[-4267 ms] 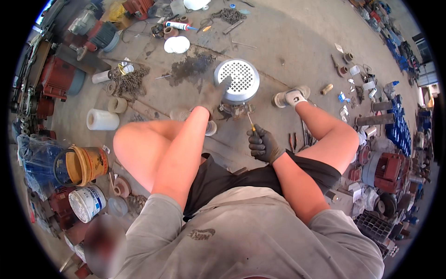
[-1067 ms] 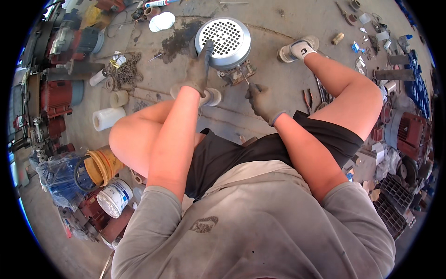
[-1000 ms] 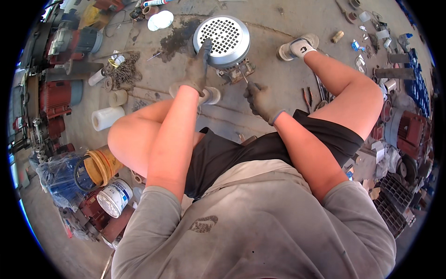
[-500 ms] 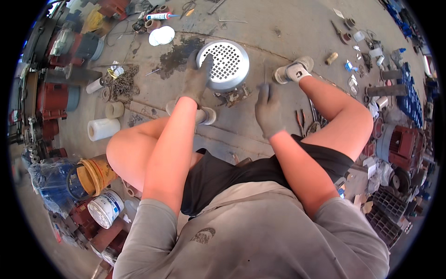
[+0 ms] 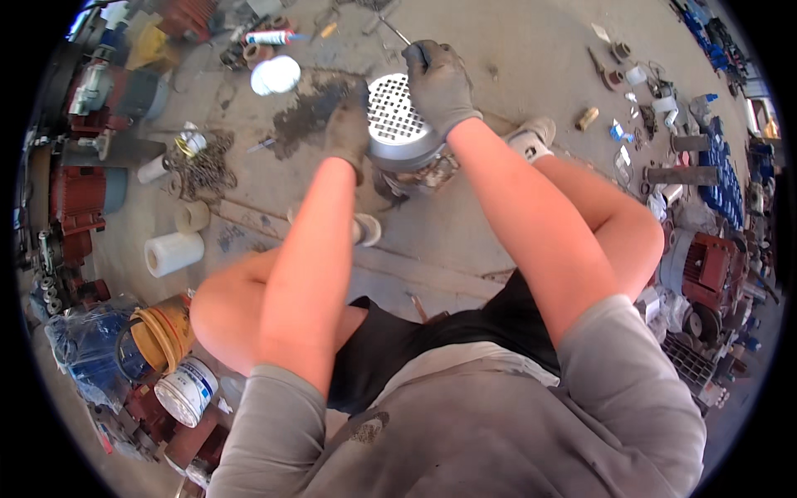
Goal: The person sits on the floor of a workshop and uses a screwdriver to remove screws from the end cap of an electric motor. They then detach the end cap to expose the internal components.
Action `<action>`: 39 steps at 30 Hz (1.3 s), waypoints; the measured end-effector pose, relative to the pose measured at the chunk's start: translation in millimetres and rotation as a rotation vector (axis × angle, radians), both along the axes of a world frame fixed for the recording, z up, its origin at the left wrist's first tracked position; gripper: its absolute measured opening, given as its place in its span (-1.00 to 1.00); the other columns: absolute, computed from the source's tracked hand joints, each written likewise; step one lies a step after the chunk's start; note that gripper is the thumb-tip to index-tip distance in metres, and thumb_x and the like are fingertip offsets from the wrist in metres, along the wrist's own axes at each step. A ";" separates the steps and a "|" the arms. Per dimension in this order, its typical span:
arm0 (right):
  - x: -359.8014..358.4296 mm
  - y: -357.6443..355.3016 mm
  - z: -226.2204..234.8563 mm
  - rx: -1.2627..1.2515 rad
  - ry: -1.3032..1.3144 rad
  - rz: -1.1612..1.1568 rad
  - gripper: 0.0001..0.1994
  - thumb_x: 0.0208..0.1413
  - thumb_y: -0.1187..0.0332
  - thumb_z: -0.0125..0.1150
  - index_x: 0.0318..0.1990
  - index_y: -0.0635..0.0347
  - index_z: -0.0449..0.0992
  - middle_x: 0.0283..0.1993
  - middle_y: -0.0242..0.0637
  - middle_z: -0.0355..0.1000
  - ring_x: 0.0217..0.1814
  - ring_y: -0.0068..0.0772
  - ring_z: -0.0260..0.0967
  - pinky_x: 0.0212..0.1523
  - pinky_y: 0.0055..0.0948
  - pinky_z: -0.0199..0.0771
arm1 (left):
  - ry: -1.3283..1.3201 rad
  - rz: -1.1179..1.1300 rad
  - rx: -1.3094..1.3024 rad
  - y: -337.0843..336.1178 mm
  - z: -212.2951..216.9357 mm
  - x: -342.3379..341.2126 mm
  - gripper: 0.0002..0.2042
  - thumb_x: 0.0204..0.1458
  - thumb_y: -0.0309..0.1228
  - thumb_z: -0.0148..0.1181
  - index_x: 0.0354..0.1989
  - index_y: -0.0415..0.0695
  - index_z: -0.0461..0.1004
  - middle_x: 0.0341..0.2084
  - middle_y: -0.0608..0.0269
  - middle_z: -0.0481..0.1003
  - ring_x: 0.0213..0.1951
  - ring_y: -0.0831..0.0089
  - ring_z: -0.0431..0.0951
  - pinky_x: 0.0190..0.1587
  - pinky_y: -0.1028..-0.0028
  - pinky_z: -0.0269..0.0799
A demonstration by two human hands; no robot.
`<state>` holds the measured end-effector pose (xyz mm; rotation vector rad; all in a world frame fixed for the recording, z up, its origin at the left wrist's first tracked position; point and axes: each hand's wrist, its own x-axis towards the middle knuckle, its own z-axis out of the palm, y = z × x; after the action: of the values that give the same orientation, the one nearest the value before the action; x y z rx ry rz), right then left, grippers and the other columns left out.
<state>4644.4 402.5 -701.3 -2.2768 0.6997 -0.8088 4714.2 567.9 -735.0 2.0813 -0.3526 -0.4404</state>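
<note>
The person sits on a concrete floor (image 5: 498, 50), knees spread, both arms reaching far ahead to a round grey fan cover (image 5: 397, 124) with a perforated top. The cover sits over a motor (image 5: 427, 173) on the floor, between the knees and just left of the foot in a white shoe (image 5: 531, 137).

The left hand (image 5: 349, 124), in a dirty dark glove, lies against the cover's left side, fingers curved along its rim; how tightly it grips cannot be told. The right hand (image 5: 440, 83), also gloved, rests over the cover's far right edge. Its fingers are curled shut around the handle of a thin tool (image 5: 397, 31) whose metal shaft sticks out to the far left of the fist.

A dark oil stain (image 5: 303, 116) spreads on the floor just left of the cover, and a white lid (image 5: 276, 75) lies beyond it. A tube (image 5: 267, 37) lies further off. On the left lie a heap of chain (image 5: 203, 170), a white roll (image 5: 174, 253) and a smaller cream roll (image 5: 193, 216). Nearer, beside the left knee, stand an orange bucket (image 5: 170, 332) and a white bucket (image 5: 187, 390). Red machines (image 5: 75, 203) line the far left edge. Small parts and blue crates (image 5: 730, 178) crowd the right side, with another red motor (image 5: 714, 266) near the right knee
</note>
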 end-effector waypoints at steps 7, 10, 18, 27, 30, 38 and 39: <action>-6.9 -48.9 4.6 -0.048 0.180 0.271 -0.71 0.44 0.13 0.17 0.04 0.09 0.67 0.03 0.06 0.60 0.15 0.22 0.54 0.23 0.08 0.53 | 0.350 0.077 0.191 -7.9 79.4 -111.7 -0.14 0.46 0.29 -0.28 0.43 -0.41 0.30 0.18 -0.47 0.56 0.28 -0.30 0.56 0.35 0.05 0.43; -50.7 -49.5 7.4 -0.073 0.119 0.344 -0.72 0.44 0.14 0.16 0.02 0.12 0.66 0.02 0.07 0.59 0.14 0.23 0.54 0.21 0.09 0.53 | 0.015 0.042 0.189 -2.4 4.4 -155.2 -0.13 0.45 0.32 -0.28 0.36 -0.39 0.37 -0.01 -0.38 0.65 0.07 -0.21 0.70 0.20 0.06 0.55; -162.7 14.3 -18.9 0.077 -0.063 -0.149 -0.72 0.49 0.24 0.06 0.11 0.18 0.58 -0.01 0.15 0.55 0.03 0.30 0.52 0.11 0.13 0.49 | 0.371 -0.211 0.120 50.8 10.1 -101.9 -0.28 0.44 0.21 -0.01 0.36 -0.28 0.41 -0.10 0.00 0.68 -0.22 0.27 0.70 -0.14 0.27 0.62; -268.3 133.3 15.4 1.195 0.218 0.007 -0.74 0.44 0.31 0.24 0.10 0.29 0.65 -0.25 -0.30 0.56 -0.24 -0.45 0.48 -0.20 -0.37 0.49 | 0.746 -0.225 0.072 128.0 22.3 -203.5 -0.48 0.46 0.00 0.11 0.35 -0.17 0.45 -0.03 0.06 0.66 -0.12 0.35 0.69 -0.08 0.40 0.66; -257.4 136.2 -26.5 1.156 0.210 0.128 -0.69 0.47 0.28 0.20 0.18 0.27 0.64 -0.17 -0.30 0.59 -0.20 -0.49 0.51 -0.13 -0.44 0.55 | 1.044 -0.125 0.091 136.4 26.1 -236.4 -0.46 0.45 0.07 0.12 0.29 -0.16 0.47 -0.05 0.07 0.67 -0.11 0.32 0.71 -0.09 0.34 0.69; -233.2 163.2 -31.8 1.238 0.371 0.241 -0.69 0.44 0.31 0.20 0.13 0.35 0.63 -0.12 -0.20 0.65 -0.22 -0.38 0.60 -0.18 -0.37 0.61 | 0.921 -0.234 0.035 166.7 -1.0 -232.0 -0.53 0.36 0.04 0.29 0.09 -0.15 0.59 -0.23 0.19 0.69 -0.29 0.43 0.71 -0.24 0.42 0.68; -230.9 161.8 -45.4 1.239 0.339 0.226 -0.70 0.44 0.32 0.19 0.13 0.36 0.63 -0.12 -0.20 0.65 -0.22 -0.38 0.61 -0.18 -0.37 0.62 | 0.932 -0.178 0.005 162.6 1.9 -230.2 -0.60 0.40 -0.08 0.25 0.01 -0.25 0.63 -0.30 0.22 0.65 -0.38 0.49 0.64 -0.29 0.46 0.60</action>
<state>4413.5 564.3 -746.6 -1.2824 0.7589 0.1705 4484.0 730.5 -733.1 1.6297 0.0286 -1.4289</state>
